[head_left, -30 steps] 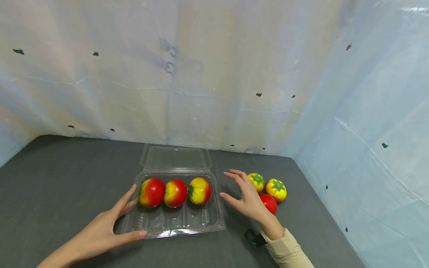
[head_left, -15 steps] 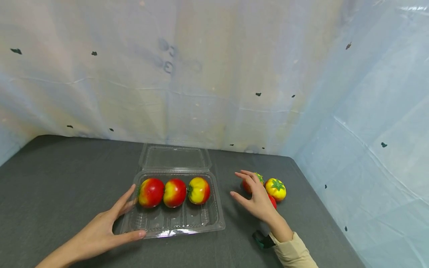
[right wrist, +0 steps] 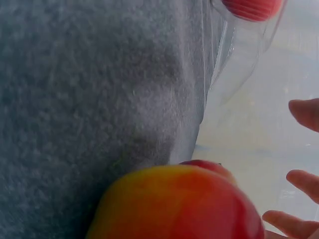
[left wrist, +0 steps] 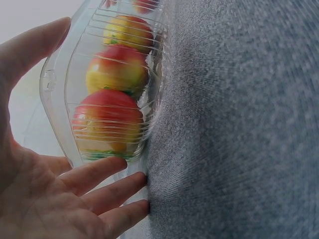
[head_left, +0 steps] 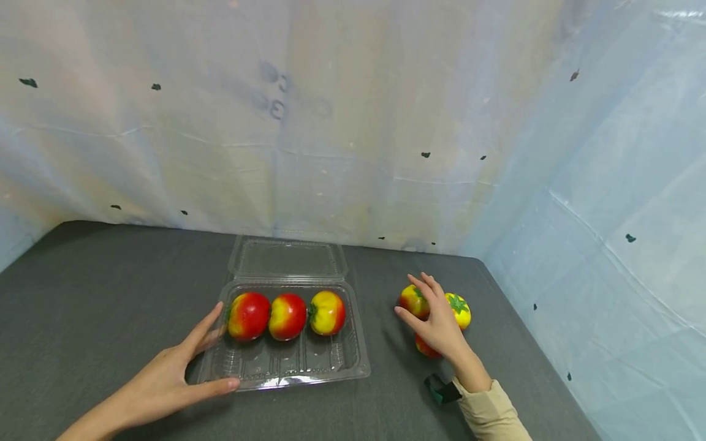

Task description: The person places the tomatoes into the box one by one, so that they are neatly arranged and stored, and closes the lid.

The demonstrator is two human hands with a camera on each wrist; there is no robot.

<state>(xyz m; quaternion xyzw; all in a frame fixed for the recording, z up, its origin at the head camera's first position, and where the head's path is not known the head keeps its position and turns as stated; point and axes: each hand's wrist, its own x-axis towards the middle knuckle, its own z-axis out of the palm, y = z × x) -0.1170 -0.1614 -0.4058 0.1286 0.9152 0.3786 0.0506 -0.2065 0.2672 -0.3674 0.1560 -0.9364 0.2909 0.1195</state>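
Observation:
My left hand [head_left: 171, 376] spreads around the left end of a clear plastic clamshell box [head_left: 259, 367]; its thumb touches the front rim, and its straight fingers lie along the side. Three red-and-yellow fruits, one left [head_left: 249, 316], one middle [head_left: 287, 316] and one right [head_left: 328, 313], sit in a row along the box's back half. My right hand [head_left: 438, 321] hovers, fingers apart, over three loose fruits: one [head_left: 413, 300] by the fingertips, a yellow one [head_left: 459, 311] behind the hand, and a red one [head_left: 426, 348] partly hidden below it. A fruit [right wrist: 184, 209] looms large in the right wrist view.
The box's lid [head_left: 289, 257] lies folded back toward a pale plastic sheet [head_left: 353, 153] that hangs behind the table. Another bluish sheet [head_left: 607, 214] stands along the right. Dark grey cloth [head_left: 121, 294] covers the table. A dark strap [head_left: 441, 389] is at my right wrist.
My right hand has moved right, away from the box and over the loose fruits, uncovering the nearest one. My left hand and the box have stayed put.

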